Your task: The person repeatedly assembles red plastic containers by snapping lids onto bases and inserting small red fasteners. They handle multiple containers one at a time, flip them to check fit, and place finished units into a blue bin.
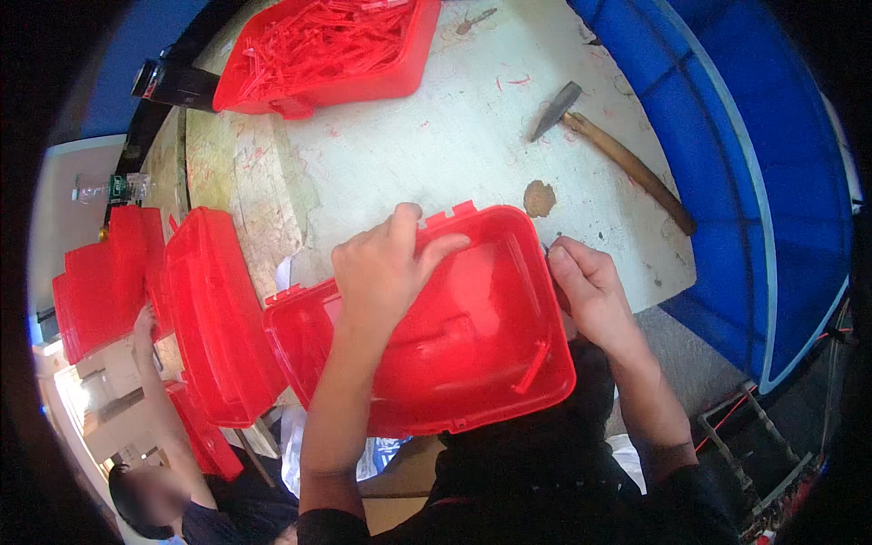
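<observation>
A shallow red plastic case shell (481, 309) with hinge tabs along its far edge is tilted in front of my body. My left hand (386, 259) grips its far rim, with the thumb reaching over the inside. At the shell's right edge, my right hand (590, 286) is closed in a pinch. A small dark tip shows at those fingers, but the thing they hold is mostly hidden. A loose red plastic strip (532, 367) lies inside the shell at its near right corner.
A red bin (318, 102) of red plastic scraps stands at the far left of the pale worktable (436, 154). A hammer (627, 163) lies at the right, beside a blue crate (727, 182). More red shells (222, 318) stand at the left, near a co-worker's arm (173, 418).
</observation>
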`<state>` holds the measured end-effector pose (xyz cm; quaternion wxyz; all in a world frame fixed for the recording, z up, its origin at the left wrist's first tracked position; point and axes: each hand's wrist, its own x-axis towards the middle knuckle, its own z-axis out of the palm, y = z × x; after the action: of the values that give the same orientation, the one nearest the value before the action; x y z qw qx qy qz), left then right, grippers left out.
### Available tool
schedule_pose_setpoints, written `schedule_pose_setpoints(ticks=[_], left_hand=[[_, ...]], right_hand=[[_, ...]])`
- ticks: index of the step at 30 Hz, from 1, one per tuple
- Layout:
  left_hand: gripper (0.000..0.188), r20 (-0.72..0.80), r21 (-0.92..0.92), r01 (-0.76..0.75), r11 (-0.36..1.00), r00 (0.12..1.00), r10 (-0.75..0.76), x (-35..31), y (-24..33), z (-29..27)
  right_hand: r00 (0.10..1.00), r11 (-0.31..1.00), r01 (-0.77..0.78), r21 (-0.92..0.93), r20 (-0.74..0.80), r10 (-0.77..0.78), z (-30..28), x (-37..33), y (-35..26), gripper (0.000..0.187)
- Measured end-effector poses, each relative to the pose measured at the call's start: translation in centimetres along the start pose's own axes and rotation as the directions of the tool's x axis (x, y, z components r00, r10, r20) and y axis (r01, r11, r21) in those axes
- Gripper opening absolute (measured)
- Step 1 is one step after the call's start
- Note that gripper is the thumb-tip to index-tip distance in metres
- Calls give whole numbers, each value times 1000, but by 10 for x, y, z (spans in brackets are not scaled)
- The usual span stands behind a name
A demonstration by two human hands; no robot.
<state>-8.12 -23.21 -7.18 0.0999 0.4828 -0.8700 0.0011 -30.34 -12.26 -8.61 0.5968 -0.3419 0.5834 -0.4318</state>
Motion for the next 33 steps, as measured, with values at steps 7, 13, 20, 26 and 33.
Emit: schedule_pose_setpoints(ticks=[7, 13, 20, 26, 33], left_hand=[[53, 14, -22, 20, 1000, 1000, -20, 1, 2, -2], [55, 28, -34, 59, 998, 998, -58, 2, 4, -3], [53, 90, -99, 62, 993, 995, -53, 0, 2, -11], [58, 56, -342, -196, 919, 972, 228, 22, -2, -35], [34, 150, -520, -301, 799, 889, 433, 48, 7, -11]], right_hand=[[992, 994, -105, -28, 61, 107, -6, -22, -1, 31], [996, 979, -51, -197, 56, 63, -11, -64, 7, 25], [984, 899, -43, -436, 138, 114, -30, -126, 6, 17], [995, 834, -89, -544, -91, 47, -24, -113, -24, 10], [952, 452, 89, -887, -58, -301, 12, -31, -48, 13]])
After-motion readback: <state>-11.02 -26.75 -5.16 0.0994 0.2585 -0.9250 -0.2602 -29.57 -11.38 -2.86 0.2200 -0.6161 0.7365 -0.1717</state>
